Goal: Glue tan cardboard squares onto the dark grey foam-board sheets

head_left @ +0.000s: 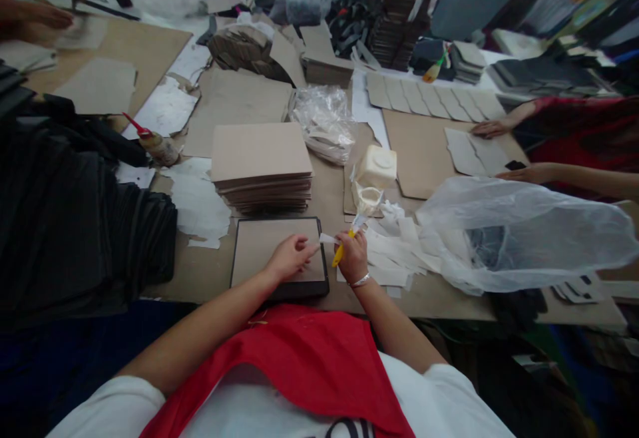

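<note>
While the left hand [292, 258] lies over the right part of a flat beige board [264, 245] with a black border, its fingers are half open and loosely curled, the index finger stretched toward the right hand [352, 255]. That hand is closed around a brush with a yellow handle [338, 255], the bristle end pointing away from the body. A small translucent white strip [328, 238] sticks out beside these closed fingers toward the left index fingertip; whether that fingertip touches it, I cannot tell.

The bordered board lies near the table edge, partly hidden by the left hand and wrist. Just behind it, a tall stack of beige rectangular boards [262, 152] closes off the far side. Beyond the brush stands a cream plastic container [378, 166] with a smeared, cut-open neck. Loose white paper strips [399, 248] are heaped to the right of the right hand, and a large clear plastic bag [539, 238] spreads over the table past them. At far left, a thick pile of black sheets [100, 225] takes up the edge, near a squat bottle with a red nozzle [162, 150]. Across to the right, a co-worker's hand [492, 128] touches pale cut pieces [472, 152].
</note>
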Motion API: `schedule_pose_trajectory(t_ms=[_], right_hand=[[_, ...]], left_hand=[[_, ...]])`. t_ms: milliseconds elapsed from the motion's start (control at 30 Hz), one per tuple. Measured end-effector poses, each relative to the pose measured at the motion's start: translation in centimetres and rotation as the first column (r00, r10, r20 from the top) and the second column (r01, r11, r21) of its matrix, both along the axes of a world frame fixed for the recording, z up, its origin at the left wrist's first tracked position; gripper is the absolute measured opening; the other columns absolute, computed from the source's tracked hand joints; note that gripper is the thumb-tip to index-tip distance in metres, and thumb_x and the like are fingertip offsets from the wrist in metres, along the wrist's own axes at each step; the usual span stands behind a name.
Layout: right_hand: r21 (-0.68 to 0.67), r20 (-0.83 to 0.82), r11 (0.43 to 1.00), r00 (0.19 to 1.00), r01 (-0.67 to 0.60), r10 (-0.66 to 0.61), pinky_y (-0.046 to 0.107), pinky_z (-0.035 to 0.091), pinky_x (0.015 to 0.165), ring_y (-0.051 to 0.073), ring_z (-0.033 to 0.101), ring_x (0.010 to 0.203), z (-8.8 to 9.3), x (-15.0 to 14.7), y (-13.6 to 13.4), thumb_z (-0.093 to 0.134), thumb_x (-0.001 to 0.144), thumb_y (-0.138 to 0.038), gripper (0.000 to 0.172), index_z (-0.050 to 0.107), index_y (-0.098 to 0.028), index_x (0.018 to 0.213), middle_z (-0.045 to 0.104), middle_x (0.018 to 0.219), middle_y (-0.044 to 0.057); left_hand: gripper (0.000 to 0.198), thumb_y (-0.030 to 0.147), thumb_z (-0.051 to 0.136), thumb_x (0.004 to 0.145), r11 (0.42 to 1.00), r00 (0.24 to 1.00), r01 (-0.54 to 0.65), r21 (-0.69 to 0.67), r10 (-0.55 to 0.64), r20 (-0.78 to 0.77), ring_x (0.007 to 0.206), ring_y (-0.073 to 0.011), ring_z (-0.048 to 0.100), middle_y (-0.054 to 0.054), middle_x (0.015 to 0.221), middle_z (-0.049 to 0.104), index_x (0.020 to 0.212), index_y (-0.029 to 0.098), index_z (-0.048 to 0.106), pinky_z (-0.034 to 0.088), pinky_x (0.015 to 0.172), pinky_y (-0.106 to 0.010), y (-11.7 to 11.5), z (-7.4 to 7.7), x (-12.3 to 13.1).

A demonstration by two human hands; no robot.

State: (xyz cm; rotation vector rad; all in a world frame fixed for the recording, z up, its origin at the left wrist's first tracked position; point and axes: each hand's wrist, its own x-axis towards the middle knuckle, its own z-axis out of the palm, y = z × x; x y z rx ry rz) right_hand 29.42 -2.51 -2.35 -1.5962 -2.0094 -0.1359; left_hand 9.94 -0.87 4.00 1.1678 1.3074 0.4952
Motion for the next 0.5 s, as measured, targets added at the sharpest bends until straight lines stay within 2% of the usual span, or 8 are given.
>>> schedule_pose_trajectory(t_ms=[67,100,167,267,333,400,467,500], right_hand=[[0.069,-0.008,0.995,0.997,-0.073,0.073,0.041,0.033,0.097,0.021,0.052,0.102,1.9,-1.0,-0.8,0.048,0.083,-0.016,0.018,0.06,-0.02,0.096,0.064,0.098,0.008],[0.089,0.001,0.989,0.993,-0.117,0.117,0.041,0.032,0.098,0.021,0.053,0.103,2.8,-1.5,-1.1,0.049,0.082,-0.014,0.019,0.059,-0.021,0.096,0.065,0.098,0.007],[0.105,0.02,0.971,0.977,-0.214,0.213,0.042,0.029,0.101,0.019,0.054,0.106,4.4,-2.3,-1.4,0.049,0.082,-0.01,0.023,0.057,-0.024,0.098,0.066,0.099,0.004],[0.052,-0.064,0.921,0.92,-0.385,0.388,0.044,0.032,0.101,0.021,0.052,0.113,5.7,-3.2,-1.4,0.056,0.081,-0.017,0.025,0.051,-0.024,0.104,0.063,0.11,0.006],[-0.014,-0.25,0.885,0.859,-0.465,0.447,0.044,0.038,0.098,0.024,0.049,0.119,6.0,-3.8,-1.1,0.062,0.078,-0.029,0.036,0.044,-0.022,0.108,0.056,0.123,0.012],[-0.079,-0.448,0.87,0.797,-0.486,0.405,0.043,0.043,0.094,0.024,0.05,0.118,5.9,-4.5,-0.8,0.063,0.077,-0.036,0.044,0.038,-0.022,0.11,0.052,0.126,0.015],[-0.145,-0.555,0.87,0.767,-0.47,0.322,0.04,0.046,0.088,0.021,0.057,0.106,5.6,-5.5,-0.3,0.059,0.08,-0.037,0.037,0.038,-0.023,0.106,0.059,0.111,0.011],[-0.179,-0.57,0.871,0.769,-0.458,0.287,0.037,0.048,0.084,0.02,0.06,0.098,5.4,-6.0,-0.1,0.058,0.082,-0.037,0.031,0.04,-0.023,0.102,0.061,0.101,0.007]], left_hand=[[0.045,0.054,0.049,0.082,0.954,0.978,-0.054,-0.296,0.111,0.178,0.057,-0.0107,0.06,-0.007,0.091,0.062,0.099,0.014,0.053,0.04,0.04,-0.019,0.4,0.7,0.8],[0.046,0.057,0.047,0.081,0.922,0.955,-0.052,-0.384,0.158,0.25,0.055,-0.01,0.059,-0.006,0.087,0.062,0.096,0.014,0.054,0.037,0.039,-0.017,0.6,1.0,1.0],[0.044,0.056,0.056,0.077,0.894,0.91,-0.045,-0.446,0.221,0.352,0.052,-0.0083,0.057,-0.003,0.077,0.061,0.089,0.014,0.056,0.036,0.039,-0.015,1.0,1.4,1.1],[0.037,0.045,0.072,0.064,0.935,0.88,-0.108,-0.338,0.248,0.406,0.049,-0.0058,0.053,0.002,0.065,0.058,0.077,0.014,0.058,0.04,0.044,-0.015,0.9,1.2,-0.2],[0.035,0.043,0.074,0.061,0.971,0.906,-0.15,-0.184,0.21,0.367,0.046,-0.0051,0.049,0.004,0.06,0.056,0.073,0.013,0.06,0.04,0.045,-0.017,0.5,0.9,-1.7],[0.033,0.044,0.071,0.064,0.991,0.944,-0.128,-0.032,0.132,0.304,0.046,-0.0056,0.047,0.004,0.058,0.057,0.073,0.013,0.065,0.039,0.044,-0.017,-0.1,0.7,-3.3],[0.033,0.045,0.068,0.067,0.989,0.963,-0.131,0.066,0.111,0.246,0.047,-0.0063,0.047,0.003,0.057,0.058,0.075,0.013,0.068,0.039,0.045,-0.018,-0.4,0.7,-5.0],[0.033,0.045,0.067,0.068,0.982,0.964,-0.166,0.094,0.142,0.225,0.048,-0.0066,0.047,0.003,0.057,0.058,0.077,0.013,0.069,0.04,0.046,-0.018,-0.4,0.6,-5.9]])
